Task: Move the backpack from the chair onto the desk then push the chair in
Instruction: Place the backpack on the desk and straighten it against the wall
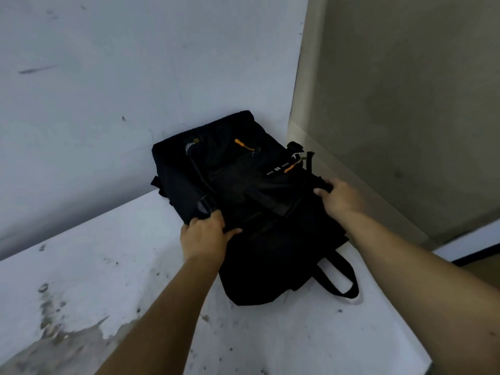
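A black backpack (pixel 243 201) with orange zipper pulls lies on the white desk (pixel 94 266), its far end propped against the wall in the corner. My left hand (pixel 205 236) grips the backpack's left side near a strap buckle. My right hand (pixel 341 197) holds the right side of the bag by a strap. A carry loop of the bag sticks out toward me at the near right. The chair is out of view.
A white scuffed wall (pixel 135 77) stands behind the desk, and a beige wall (pixel 405 104) closes the right side. The desk top is stained and worn at the near left. Its right edge (pixel 422 347) runs close to my right forearm.
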